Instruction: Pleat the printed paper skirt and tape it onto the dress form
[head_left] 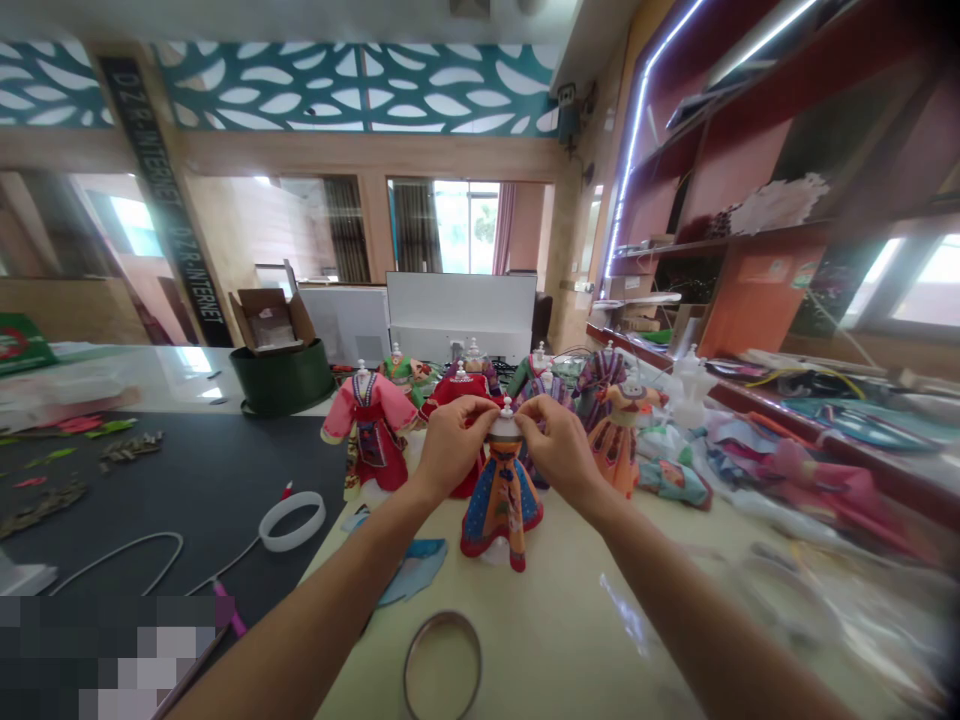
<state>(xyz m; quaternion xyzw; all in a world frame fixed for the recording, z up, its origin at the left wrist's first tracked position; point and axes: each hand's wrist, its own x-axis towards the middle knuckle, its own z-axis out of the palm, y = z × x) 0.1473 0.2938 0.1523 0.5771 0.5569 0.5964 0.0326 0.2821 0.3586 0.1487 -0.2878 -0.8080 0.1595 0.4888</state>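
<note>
A miniature mannequin point(507, 410) with a white top stands upright on the pale tabletop in front of me. It wears a small doll dress point(502, 500) in orange and blue with a red hem. My left hand point(459, 440) pinches the left shoulder area of the dress top with thumb and forefinger. On the other side, my right hand point(553, 440) pinches the right shoulder area in the same way. What exactly lies between the fingertips is too small to see clearly. Close behind are a pink and red doll dress point(371, 430) and an orange striped doll dress point(619, 440).
A metal ring point(442, 665) lies near the front edge, and a white tape roll point(292, 521) sits on the dark mat. Blue fabric point(416, 570) lies left of the mannequin. Bagged clothes point(810, 475) crowd the right side. A green round container point(282, 378) stands farther back.
</note>
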